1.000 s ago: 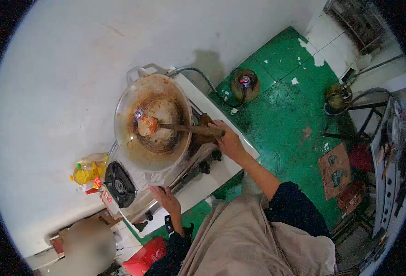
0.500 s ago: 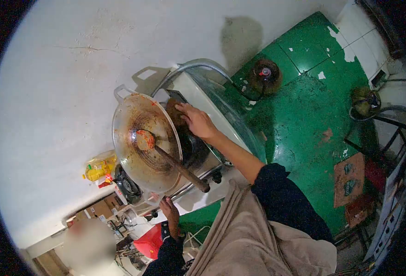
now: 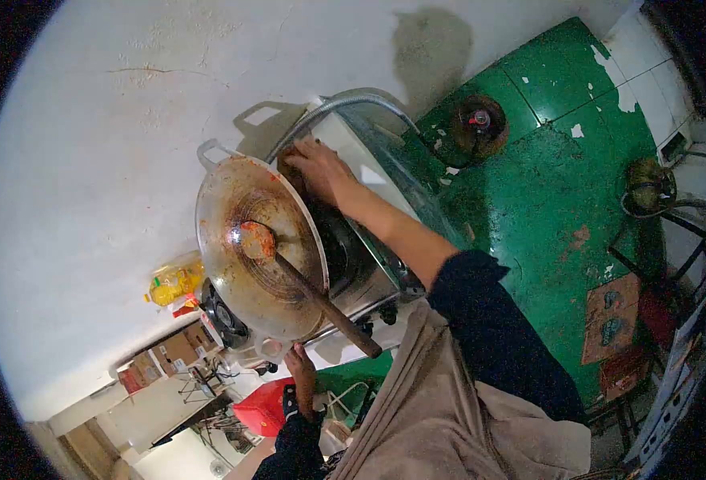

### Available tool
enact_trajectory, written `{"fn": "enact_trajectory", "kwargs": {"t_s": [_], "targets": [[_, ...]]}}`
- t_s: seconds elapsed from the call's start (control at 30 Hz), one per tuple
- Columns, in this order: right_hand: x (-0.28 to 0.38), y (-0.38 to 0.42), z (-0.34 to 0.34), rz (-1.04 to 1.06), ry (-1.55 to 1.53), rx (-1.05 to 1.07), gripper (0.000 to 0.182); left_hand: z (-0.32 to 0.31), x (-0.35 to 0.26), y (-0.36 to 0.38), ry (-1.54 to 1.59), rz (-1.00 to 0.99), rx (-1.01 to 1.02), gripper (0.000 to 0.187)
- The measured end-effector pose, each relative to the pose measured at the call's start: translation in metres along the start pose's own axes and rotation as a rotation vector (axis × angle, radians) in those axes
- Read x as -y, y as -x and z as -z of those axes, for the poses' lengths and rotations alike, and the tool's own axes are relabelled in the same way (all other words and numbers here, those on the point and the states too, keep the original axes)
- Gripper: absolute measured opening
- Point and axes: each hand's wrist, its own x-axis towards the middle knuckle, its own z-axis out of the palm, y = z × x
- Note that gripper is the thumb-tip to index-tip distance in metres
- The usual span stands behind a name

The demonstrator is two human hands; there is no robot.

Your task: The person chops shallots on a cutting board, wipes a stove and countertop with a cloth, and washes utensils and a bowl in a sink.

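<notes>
A large metal wok, stained with red-orange food, stands tilted over the stove. Inside it rests a ladle with a wooden handle and red-orange sauce in its bowl. At the wok's near loop handle, my left hand is closed with its fingertips on it; part of the grip is hidden. My right hand reaches beyond the wok's right rim, its fingers bent over a brown flat piece, perhaps a cloth, on the stove. The hand covers much of this piece.
A grey hose arches from behind the stove towards a round dark object on the green floor. Yellow oil in a clear container sits left of the wok, beside a black burner grate. Cardboard boxes stand further left.
My right hand has moved away from me along the wok's rim, and the brown piece has shifted with it. My left hand remains by the wok's near handle.
</notes>
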Motion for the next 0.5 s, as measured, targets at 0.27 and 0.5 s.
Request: {"fn": "enact_trajectory", "kwargs": {"t_s": [0.27, 0.5], "targets": [[-0.035, -0.070, 0.056, -0.149, 0.013, 0.330, 0.027, -0.001, -0.009, 0.004, -0.032, -0.065, -0.113, 0.033], [-0.072, 0.063, 0.081, 0.259, 0.288, 0.356, 0.031, 0.027, -0.043, -0.009, 0.145, 0.297, 0.236, 0.037]]}}
